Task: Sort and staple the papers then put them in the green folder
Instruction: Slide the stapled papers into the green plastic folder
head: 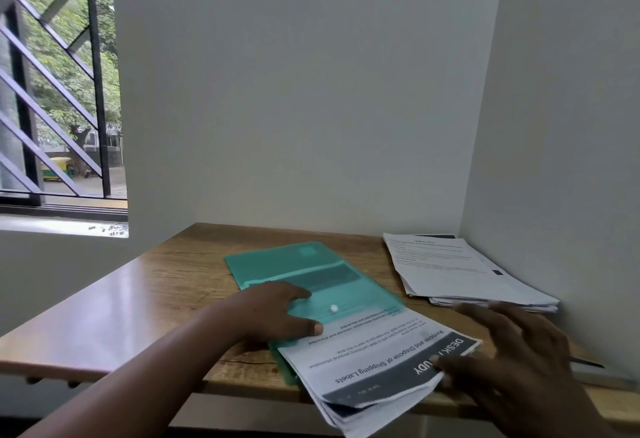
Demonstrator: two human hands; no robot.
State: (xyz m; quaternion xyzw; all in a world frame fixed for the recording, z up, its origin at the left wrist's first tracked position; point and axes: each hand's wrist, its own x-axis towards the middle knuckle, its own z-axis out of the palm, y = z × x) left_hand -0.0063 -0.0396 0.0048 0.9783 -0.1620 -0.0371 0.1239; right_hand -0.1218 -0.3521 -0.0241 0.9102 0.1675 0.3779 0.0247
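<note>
A green plastic folder (pixel 304 271) with a white snap button lies on the wooden desk (pixel 156 299). A bundle of printed papers (pixel 377 368) sticks out of its near end, past the desk's front edge. My left hand (pixel 277 313) holds the folder's flap, thumb on top of it near the button. My right hand (pixel 512 358) pinches the bundle's near right corner with the thumb on the dark header band, the other fingers spread above. No stapler is visible.
A second stack of printed papers (pixel 460 271) lies at the desk's far right corner against the white walls. A dark pen-like object (pixel 585 363) lies by the right wall. A barred window (pixel 59 91) is at the left.
</note>
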